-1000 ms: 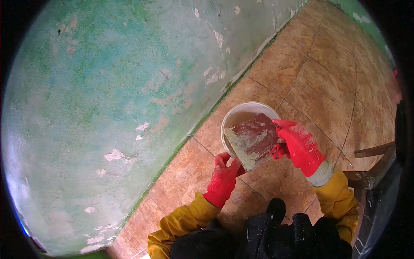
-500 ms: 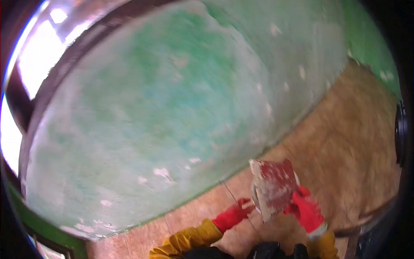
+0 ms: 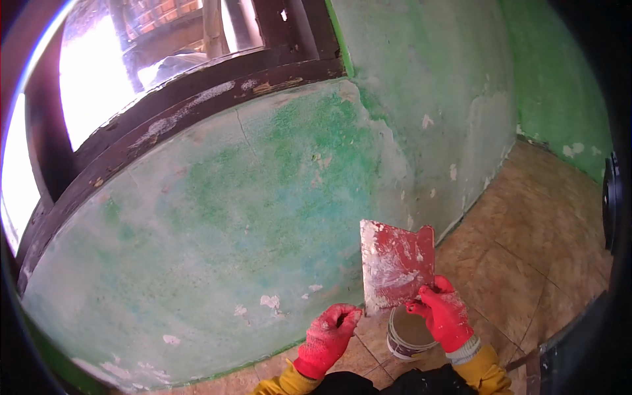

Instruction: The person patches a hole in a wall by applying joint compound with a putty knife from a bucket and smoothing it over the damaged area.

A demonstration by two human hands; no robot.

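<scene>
My right hand, in a red glove, grips a flat red putty spreader by its lower right side. White filler is smeared over its face and crusted thickest along the left edge. My left hand, gloved the same way, is closed with its fingertips pinched close to the spreader's lower left corner. Whether they touch that corner or hold something small cannot be made out. Below the spreader stands a round bucket with a pale rim, partly covered by the spreader and my right hand.
Ahead is a worn green wall with whitish patches and a crack near the top. A dark wooden window frame runs above it at the left. Brown floor tiles spread to the right. A dark object sits at the lower right.
The view has tilted up, bringing in more of the window. My left hand has gone from spread fingers to a pinch. The spreader has turned and shifted left, and the bucket now shows beneath it.
</scene>
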